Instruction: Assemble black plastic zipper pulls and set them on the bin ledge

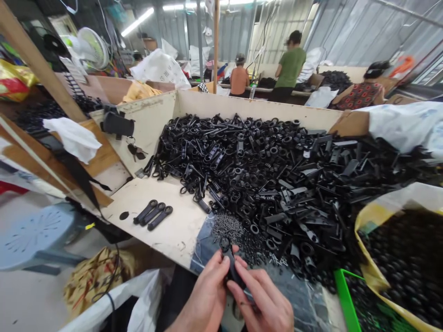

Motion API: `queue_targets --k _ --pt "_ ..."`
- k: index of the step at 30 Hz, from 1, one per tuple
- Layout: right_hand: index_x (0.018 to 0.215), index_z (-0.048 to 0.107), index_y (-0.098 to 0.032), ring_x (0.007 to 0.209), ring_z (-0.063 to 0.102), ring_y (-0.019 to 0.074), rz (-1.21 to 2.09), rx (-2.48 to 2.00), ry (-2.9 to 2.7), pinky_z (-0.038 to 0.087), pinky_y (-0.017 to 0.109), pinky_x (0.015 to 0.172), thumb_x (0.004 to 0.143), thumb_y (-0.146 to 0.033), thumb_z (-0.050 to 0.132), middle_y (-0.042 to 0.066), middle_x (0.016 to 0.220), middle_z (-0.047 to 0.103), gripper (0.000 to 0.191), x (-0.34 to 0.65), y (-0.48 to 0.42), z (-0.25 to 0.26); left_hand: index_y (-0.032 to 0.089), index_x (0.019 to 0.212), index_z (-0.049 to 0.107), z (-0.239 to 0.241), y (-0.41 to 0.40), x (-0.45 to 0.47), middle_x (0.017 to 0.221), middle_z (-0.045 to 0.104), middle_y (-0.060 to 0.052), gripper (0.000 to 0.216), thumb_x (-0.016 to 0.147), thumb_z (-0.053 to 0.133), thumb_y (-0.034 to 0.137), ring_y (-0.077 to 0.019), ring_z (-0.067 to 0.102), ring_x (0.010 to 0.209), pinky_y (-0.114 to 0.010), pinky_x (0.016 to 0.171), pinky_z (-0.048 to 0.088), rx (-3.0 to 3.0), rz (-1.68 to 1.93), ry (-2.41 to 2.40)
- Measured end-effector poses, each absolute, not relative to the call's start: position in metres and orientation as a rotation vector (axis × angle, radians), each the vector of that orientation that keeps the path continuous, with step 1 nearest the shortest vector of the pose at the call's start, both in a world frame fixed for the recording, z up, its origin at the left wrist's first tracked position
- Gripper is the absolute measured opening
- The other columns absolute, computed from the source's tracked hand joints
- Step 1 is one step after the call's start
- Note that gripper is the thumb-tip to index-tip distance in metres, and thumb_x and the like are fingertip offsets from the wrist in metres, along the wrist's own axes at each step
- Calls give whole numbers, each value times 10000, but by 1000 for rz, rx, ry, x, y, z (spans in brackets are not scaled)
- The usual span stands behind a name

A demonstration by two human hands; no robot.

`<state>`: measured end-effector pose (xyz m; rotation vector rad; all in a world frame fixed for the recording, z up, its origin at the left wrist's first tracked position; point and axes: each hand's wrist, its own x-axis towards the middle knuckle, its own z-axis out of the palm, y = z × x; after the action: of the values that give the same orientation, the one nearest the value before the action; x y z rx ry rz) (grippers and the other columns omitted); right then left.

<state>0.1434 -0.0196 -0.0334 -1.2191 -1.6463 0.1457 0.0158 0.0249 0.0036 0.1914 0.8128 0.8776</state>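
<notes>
Nearest, two bare hands meet above the front edge of the work surface [183, 205]. The left hand [209, 283] pinches a black ring-ended handle [236, 275] near its ring, which points away from the person; the right hand [265, 295] pinches its lower end between thumb and fingers. The step in hand looks like fitting or checking this one piece; the next move probably calls for a steady left grip while the right fingertips do fine work.

Just beyond the hands, small grey pieces [226, 227] lie heaped on a dark sheet [203, 240]. Near the surface's left front corner, three similar handles [152, 215] lie side by side. At the right edge are a green tray [346, 295] and a yellow-rimmed bag [363, 226] of round black pieces. A large pile of black parts [238, 161] reaches the back edge. Farther off, a co-worker in green [292, 64] stands.
</notes>
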Motion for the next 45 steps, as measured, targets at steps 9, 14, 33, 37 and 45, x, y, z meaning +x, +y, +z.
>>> queue_targets --k 9,14,33,37,45 --pt "1460 557 -243 846 754 226 54 -1283 -1628 622 294 703 974 -182 625 118 1035 763 495 141 -25 -49 222 1035 784 14 20 23 1183 741 -84 518 597 951 441 -281 572 1275 -334 1066 453 232 877 828" --pt "1379 635 -187 902 766 241 29 -1308 -1704 623 287 749 956 -157 629 136 1056 769 424 140 -26 -35 225 1121 738 8 15 25 1049 733 -66 540 685 887 507 -243 619 1143 -283 937 505 350 853 913" --pt "983 759 -205 499 620 69 1665 -944 -1008 469 201 494 835 -376 773 -38 866 563 227 110 1 -6 268 1222 743 25 0 -59 702 683 -37 337 897 690 343 -196 515 581 -310 614 390 1333 618 1091" --pt "969 746 -194 520 601 81 1600 -1035 -1217 473 210 506 888 -379 698 -35 833 563 208 97 13 -14 242 1286 703 8 0 -71 618 655 -4 403 911 675 386 -187 522 521 -291 575 401 1174 663 1176" --pt "1244 680 -217 814 653 180 697 -1596 -1872 519 293 757 944 -293 613 49 1029 659 316 110 109 0 223 1113 718 -17 92 -131 1114 727 -126 297 962 489 336 -333 600 1122 -440 989 424 1968 893 1836"
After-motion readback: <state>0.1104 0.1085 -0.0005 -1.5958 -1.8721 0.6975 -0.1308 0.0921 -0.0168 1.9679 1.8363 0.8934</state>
